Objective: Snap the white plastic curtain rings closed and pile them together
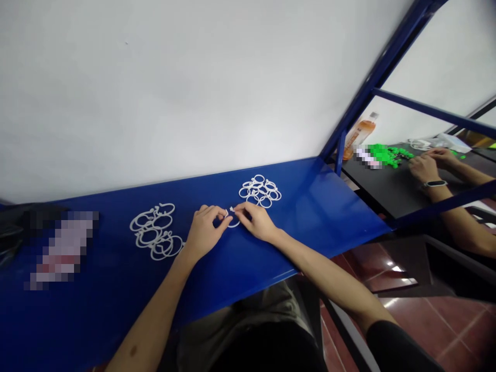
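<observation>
Between my hands is a white plastic ring (233, 225) with a gap at its top, like a shower curtain ring. My left hand (207, 227) pinches its left end, and my right hand (256, 219) pinches the right end. The two ends stand slightly apart, and the fingers partly hide them. Left of my left hand lies a loose pile of white rings (149, 236), some of them visibly open. Beyond my right hand, a second cluster of white rings (265, 190) lies near the back of the table.
The blue table (248, 263) meets a white wall behind. At left lie a blurred-out packet (67, 245) and a dark bag (13, 227). A blue metal frame (372, 85) rises at right. Past it, another person's hands (430, 165) work at a black table beside green pieces (383, 154) and an orange bottle (360, 135).
</observation>
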A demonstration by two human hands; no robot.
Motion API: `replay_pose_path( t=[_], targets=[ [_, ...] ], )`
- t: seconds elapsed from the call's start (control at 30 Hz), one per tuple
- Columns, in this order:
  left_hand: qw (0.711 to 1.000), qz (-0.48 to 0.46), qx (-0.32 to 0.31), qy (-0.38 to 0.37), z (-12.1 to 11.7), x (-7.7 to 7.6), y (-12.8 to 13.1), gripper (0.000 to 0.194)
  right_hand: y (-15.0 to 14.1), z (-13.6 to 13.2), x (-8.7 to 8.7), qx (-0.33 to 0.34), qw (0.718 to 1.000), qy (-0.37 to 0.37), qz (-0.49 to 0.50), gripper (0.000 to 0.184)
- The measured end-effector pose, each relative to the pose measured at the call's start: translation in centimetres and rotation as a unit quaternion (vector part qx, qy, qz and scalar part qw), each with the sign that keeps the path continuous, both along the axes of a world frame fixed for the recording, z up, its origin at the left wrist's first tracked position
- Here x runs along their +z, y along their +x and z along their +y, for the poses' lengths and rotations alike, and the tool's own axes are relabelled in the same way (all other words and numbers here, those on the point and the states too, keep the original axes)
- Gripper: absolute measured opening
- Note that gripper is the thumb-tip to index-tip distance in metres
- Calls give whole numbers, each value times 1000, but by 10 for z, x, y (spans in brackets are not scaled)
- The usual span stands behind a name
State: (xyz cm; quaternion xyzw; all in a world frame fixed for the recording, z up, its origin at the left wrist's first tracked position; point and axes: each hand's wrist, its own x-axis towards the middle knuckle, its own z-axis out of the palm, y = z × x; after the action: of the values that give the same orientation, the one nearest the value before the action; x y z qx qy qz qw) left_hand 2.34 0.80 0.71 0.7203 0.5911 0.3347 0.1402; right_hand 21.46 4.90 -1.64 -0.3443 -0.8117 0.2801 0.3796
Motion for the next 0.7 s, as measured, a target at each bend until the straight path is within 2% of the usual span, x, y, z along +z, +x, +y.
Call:
replay_pose_path(
  t=[0.1, 0.23, 0.4, 0.57, 0.7],
  targets=[
    [998, -56, -9, -6, 0, 1, 0, 19, 2, 3, 0, -13, 1000, 19, 21, 16],
    [993, -110, -25, -28, -1, 3, -1, 28, 3, -1, 4, 21, 999, -10, 37, 15],
    [971, -220, -69, -62, -4, 6, 3, 30, 4, -6, 3, 52, 997, -30, 58, 11],
    [986, -156, -37, -36, -5, 8, 9, 21, 2, -5, 2, 47, 996, -53, 55, 15],
    [991, -130, 43, 8, -4, 7, 9, 19, 2, -9, 10, 0, 999, 2, 43, 18]
  ],
)
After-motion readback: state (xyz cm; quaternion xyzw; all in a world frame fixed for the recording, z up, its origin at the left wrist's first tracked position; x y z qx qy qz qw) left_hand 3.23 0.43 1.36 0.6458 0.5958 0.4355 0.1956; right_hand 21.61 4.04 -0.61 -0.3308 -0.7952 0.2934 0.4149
